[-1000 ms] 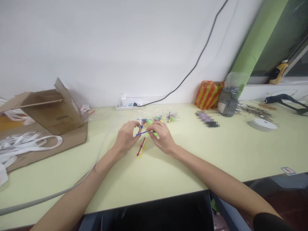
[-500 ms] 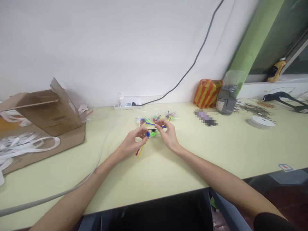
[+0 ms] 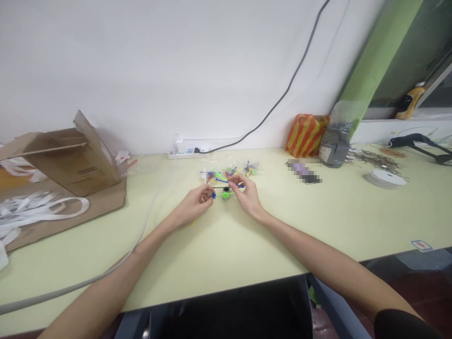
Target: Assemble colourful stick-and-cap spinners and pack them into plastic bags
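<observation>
Both hands meet over the pale yellow table (image 3: 247,245), near a pile of small coloured plastic toy parts (image 3: 229,173). My left hand (image 3: 194,205) is closed in a pinch on a small blue piece (image 3: 213,194). My right hand (image 3: 248,196) is closed on a thin blue stick (image 3: 226,181) that points left. A black rod (image 3: 219,188) and a green part (image 3: 226,193) lie between the two hands; I cannot tell which hand holds them.
An open cardboard box (image 3: 67,160) and white straps (image 3: 38,212) lie at left. A grey cable (image 3: 106,270) crosses the table. A power strip (image 3: 187,150), striped bag (image 3: 305,135), grey pouch (image 3: 334,143) and tape roll (image 3: 385,179) stand further back.
Both hands moved away from me toward the toy pile. The blue stick went from lying between both hands to my right hand. The red and yellow sticks on the table are now hidden.
</observation>
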Motion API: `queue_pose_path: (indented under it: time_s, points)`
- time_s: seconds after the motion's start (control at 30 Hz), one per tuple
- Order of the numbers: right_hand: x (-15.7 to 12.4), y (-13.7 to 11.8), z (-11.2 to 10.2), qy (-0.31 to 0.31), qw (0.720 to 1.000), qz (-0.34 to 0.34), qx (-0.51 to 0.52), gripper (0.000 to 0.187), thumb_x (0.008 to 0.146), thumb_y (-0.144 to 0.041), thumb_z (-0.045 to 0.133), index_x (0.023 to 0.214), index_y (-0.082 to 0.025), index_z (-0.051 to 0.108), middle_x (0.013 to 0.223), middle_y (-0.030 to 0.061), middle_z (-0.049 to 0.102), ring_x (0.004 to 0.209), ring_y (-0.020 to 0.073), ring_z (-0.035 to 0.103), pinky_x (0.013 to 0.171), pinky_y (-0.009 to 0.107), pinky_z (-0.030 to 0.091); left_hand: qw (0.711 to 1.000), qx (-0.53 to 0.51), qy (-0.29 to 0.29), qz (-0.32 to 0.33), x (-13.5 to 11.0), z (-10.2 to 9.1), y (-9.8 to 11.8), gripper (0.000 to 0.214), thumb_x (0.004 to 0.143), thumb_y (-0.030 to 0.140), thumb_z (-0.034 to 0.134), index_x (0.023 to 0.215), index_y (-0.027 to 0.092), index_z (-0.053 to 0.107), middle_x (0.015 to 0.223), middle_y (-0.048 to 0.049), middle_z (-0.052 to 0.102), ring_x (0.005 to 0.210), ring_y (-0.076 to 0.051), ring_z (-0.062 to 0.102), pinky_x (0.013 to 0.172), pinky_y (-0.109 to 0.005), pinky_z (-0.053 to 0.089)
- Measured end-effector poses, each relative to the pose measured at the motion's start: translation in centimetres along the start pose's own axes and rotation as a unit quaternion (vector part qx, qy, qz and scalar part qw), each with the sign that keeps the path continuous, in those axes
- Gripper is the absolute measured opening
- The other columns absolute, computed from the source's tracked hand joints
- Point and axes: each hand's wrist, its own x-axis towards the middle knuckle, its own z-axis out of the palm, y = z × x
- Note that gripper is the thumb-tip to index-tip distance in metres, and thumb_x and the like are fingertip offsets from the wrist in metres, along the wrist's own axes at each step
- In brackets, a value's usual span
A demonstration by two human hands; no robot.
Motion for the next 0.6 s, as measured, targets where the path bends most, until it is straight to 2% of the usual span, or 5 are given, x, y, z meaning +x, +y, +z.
queue_pose_path:
  time_s: [0.2, 0.33, 0.47, 0.6]
  points:
    - [-0.1, -0.1, 0.2, -0.039, 0.998, 0.020, 0.039, 0.016, 0.087, -0.032, 0.066, 0.091, -0.019, 0.075, 0.093, 0.0056, 0.075, 0.083, 0.0215, 0.068, 0.075, 0.032, 0.050, 0.998, 0.011, 0.064, 0.012, 0.0, 0.1, 1.4, 0.019, 0.086, 0.032, 0.060, 0.102, 0.021, 0.061, 0.085, -0.0016, 0.066, 0.071, -0.014, 0.060, 0.063, -0.026, 0.049]
    - [-0.3, -0.6, 0.4, -0.056, 0.997, 0.026, 0.054, 0.018, 0.086, -0.036, 0.068, 0.087, -0.019, 0.074, 0.088, 0.0051, 0.075, 0.079, 0.0204, 0.068, 0.070, 0.030, 0.051, 0.995, 0.033, 0.085, 0.034, -0.3, 0.1, 1.3, 0.023, 0.087, 0.038, 0.063, 0.102, 0.021, 0.061, 0.085, -0.0017, 0.068, 0.072, -0.014, 0.062, 0.064, -0.027, 0.049]
    - [-0.6, -1.0, 0.5, -0.065, 0.996, 0.018, 0.065, 0.023, 0.085, -0.041, 0.070, 0.084, -0.018, 0.071, 0.081, 0.0038, 0.072, 0.074, 0.0184, 0.066, 0.068, 0.029, 0.050, 0.985, 0.123, 0.080, 0.086, -0.5, 0.4, 0.5, 0.025, 0.088, 0.043, 0.064, 0.102, 0.022, 0.063, 0.081, -0.0004, 0.068, 0.073, -0.015, 0.062, 0.067, -0.027, 0.048]
    - [-0.8, -1.0, 0.7, -0.085, 0.994, 0.025, 0.059, 0.022, 0.086, -0.040, 0.069, 0.080, -0.018, 0.069, 0.078, 0.0026, 0.070, 0.070, 0.0169, 0.064, 0.065, 0.027, 0.048, 0.975, 0.178, 0.071, 0.114, -0.6, 0.7, 0.0, 0.024, 0.089, 0.045, 0.064, 0.090, 0.022, 0.062, 0.071, 0.0022, 0.063, 0.063, -0.013, 0.056, 0.063, -0.026, 0.042]
